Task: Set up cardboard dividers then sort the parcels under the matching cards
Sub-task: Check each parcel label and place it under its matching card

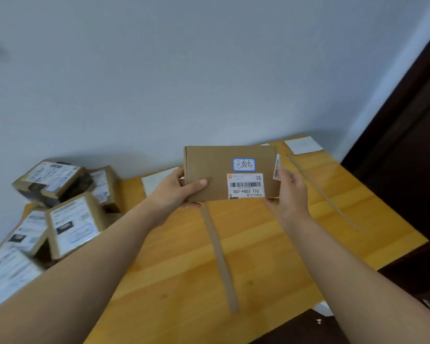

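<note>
I hold a flat brown cardboard parcel [216, 170] above the wooden table [271, 244], its face turned to me. It carries a blue-bordered handwritten sticker and a white barcode label. My left hand [176, 189] grips its left edge, thumb on the front. My right hand [291, 192] grips its right edge. Two cardboard divider strips lie on the table: one [220, 254] in the middle below the parcel, one [320, 189] further right. White cards lie at the table's back, one [303, 144] at the right and one [154, 182] at the left, partly behind my left hand.
A heap of several labelled parcels [60, 202] is stacked at the table's left end against the pale wall. A dark door or cabinet [407, 157] stands to the right. A dark surface [308, 328] lies below the table's front edge.
</note>
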Motion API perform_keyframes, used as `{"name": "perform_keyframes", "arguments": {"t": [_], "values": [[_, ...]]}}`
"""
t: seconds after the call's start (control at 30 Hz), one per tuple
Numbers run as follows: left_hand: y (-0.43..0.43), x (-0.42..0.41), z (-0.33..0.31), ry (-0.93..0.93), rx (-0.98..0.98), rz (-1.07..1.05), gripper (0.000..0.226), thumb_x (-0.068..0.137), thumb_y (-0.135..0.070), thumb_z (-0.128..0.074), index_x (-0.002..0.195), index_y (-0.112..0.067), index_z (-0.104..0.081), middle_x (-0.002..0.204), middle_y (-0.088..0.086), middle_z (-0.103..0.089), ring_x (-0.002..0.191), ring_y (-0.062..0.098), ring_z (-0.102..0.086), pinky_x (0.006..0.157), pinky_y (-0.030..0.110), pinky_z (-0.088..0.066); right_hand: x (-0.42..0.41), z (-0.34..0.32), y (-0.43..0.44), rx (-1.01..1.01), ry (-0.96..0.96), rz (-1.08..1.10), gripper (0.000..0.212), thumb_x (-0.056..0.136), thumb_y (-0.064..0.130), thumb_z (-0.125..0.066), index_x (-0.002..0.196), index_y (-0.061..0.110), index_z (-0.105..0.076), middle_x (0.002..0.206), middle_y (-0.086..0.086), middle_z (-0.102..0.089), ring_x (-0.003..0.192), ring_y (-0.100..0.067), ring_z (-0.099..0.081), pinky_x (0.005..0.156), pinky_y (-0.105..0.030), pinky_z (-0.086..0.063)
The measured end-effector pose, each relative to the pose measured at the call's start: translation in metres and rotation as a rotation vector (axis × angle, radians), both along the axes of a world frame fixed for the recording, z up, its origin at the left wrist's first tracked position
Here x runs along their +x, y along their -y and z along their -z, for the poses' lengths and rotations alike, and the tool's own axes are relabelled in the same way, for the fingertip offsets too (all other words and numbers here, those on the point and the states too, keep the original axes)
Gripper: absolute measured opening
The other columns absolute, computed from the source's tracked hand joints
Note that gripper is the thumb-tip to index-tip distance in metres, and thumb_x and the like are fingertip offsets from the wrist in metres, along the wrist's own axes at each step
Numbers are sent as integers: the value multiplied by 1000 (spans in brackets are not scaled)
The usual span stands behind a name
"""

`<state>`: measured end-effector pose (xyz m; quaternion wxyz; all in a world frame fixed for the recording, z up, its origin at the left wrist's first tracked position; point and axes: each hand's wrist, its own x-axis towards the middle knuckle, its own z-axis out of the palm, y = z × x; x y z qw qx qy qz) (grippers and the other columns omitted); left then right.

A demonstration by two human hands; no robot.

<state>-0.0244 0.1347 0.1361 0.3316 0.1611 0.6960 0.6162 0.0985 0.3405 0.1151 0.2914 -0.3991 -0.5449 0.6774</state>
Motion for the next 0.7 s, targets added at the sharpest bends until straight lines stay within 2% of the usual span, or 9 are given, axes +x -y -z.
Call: {"name": "perform_keyframes", "arguments": {"t": [0.07, 0.17, 0.23, 0.33, 0.47, 0.53, 0.6, 0.7], "values": [[-44, 16, 9, -15, -14, -57, 44, 85, -22, -69, 125, -13, -52, 111, 10, -65, 92, 19, -69, 66, 26, -60, 23, 6, -46, 6, 93, -21, 23, 93, 26, -56, 112, 15, -50, 107, -7, -61, 87, -18, -61, 57, -30, -57], [-112, 42, 27, 45, -13, -175, 48, 85, -22, -70, 126, -7, -49, 113, 14, -63, 83, 21, -68, 59, 26, -60, 59, 19, -118, 122, 297, -87, 32, 94, 25, -55, 123, 14, -50, 119, -8, -54, 101, -21, -55, 69, -33, -54], [-153, 59, 37, 110, -22, -257, 50, 85, -21, -71, 125, -5, -47, 117, 15, -61, 79, 22, -68, 54, 25, -59, 80, 23, -161, 168, 378, -131, 29, 95, 24, -53, 122, 14, -52, 112, -6, -56, 97, -21, -56, 72, -34, -54], [-203, 80, 48, 158, -48, -317, 47, 84, -22, -71, 121, -9, -45, 120, 15, -59, 81, 25, -67, 50, 22, -57, 97, 23, -215, 232, 482, -194, 22, 94, 22, -50, 115, 17, -54, 97, 2, -57, 85, -18, -59, 82, -42, -57], [-251, 96, 60, 198, -69, -323, 56, 83, -24, -73, 126, -8, -41, 121, 14, -60, 91, 28, -68, 57, 25, -60, 103, 26, -266, 280, 542, -256, 21, 94, 21, -49, 113, 19, -56, 91, 8, -54, 79, -13, -56, 87, -44, -56], [-270, 97, 64, 199, -87, -313, 64, 82, -25, -73, 133, -8, -38, 121, 13, -60, 91, 25, -68, 57, 24, -60, 98, 30, -285, 277, 562, -268, 23, 93, 20, -50, 115, 18, -56, 92, 10, -53, 78, -12, -55, 90, -45, -54], [-286, 93, 70, 209, -89, -293, 67, 82, -25, -73, 135, -9, -36, 121, 13, -60, 87, 21, -68, 55, 22, -59, 88, 35, -300, 257, 563, -276, 27, 93, 22, -51, 119, 17, -54, 101, 8, -54, 84, -13, -56, 93, -45, -53], [-305, 86, 80, 229, -81, -247, 68, 83, -25, -73, 136, -9, -34, 118, 13, -61, 88, 22, -68, 57, 24, -58, 74, 46, -318, 182, 534, -315, 38, 93, 32, -56, 127, 17, -49, 123, 0, -55, 108, -20, -56, 96, -43, -51]]}}
